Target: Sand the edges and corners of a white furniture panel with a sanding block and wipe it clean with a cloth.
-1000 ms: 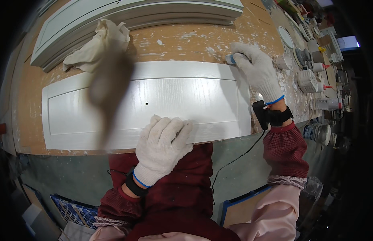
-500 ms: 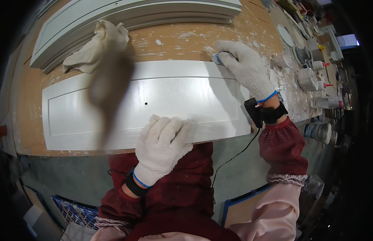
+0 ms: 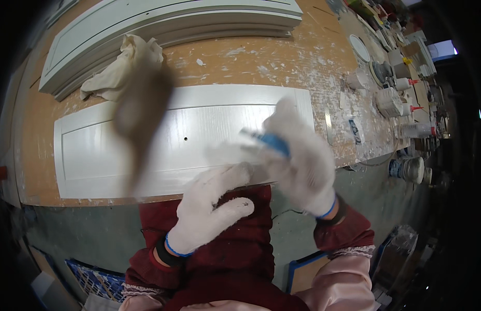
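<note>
Workbench (image 3: 282, 57) carries a white cabinet door panel (image 3: 199, 135) lying flat at its near edge. Left hand (image 3: 209, 207) presses that edge, fingers spread. Right hand (image 3: 302, 155) (blurred) grips a small blue block (image 3: 271, 141); a fast stroke could scratch the fresh paint.

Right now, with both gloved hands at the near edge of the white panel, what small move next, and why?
Probably sweep the right hand, gripping a blue-edged pad, back along the white panel, since the left hand steadies its near edge.
</note>
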Tool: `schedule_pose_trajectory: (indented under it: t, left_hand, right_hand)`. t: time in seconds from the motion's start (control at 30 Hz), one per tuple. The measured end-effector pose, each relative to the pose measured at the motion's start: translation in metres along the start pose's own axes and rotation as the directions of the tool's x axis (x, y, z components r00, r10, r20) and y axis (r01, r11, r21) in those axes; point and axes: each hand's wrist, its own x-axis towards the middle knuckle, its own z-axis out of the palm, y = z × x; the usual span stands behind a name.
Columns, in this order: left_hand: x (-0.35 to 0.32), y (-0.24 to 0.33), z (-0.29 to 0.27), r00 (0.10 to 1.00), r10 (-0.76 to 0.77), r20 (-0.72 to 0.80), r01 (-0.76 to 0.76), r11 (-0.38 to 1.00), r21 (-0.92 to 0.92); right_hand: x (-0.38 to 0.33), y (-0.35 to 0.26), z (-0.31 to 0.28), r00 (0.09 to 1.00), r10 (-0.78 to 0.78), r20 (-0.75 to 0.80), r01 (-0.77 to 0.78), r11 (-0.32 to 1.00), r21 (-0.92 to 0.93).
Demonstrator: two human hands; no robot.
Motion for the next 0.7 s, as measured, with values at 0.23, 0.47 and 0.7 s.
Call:
schedule_pose_trajectory:
  t: [0.23, 0.47, 0.7]
  left_hand:
    - [-0.030, -0.002, 0.023, 0.716, -0.633, 0.295, 0.301, -0.101, -0.948]
    - [-0.025, -0.003, -0.014, 0.901, -0.429, -0.067, 0.243, 0.626, -0.741]
    - [-0.040, -0.038, -0.026, 0.972, -0.133, -0.191, 0.123, 0.990, -0.064]
  right_hand:
    - [-0.025, -0.040, 0.022, 0.947, -0.269, 0.173, 0.299, 0.938, -0.178]
    - [-0.044, 0.064, -0.053, 0.939, 0.313, -0.143, -0.337, 0.744, -0.577]
    - [-0.038, 0.126, -0.071, 0.734, 0.652, -0.189, -0.578, 0.454, -0.678]
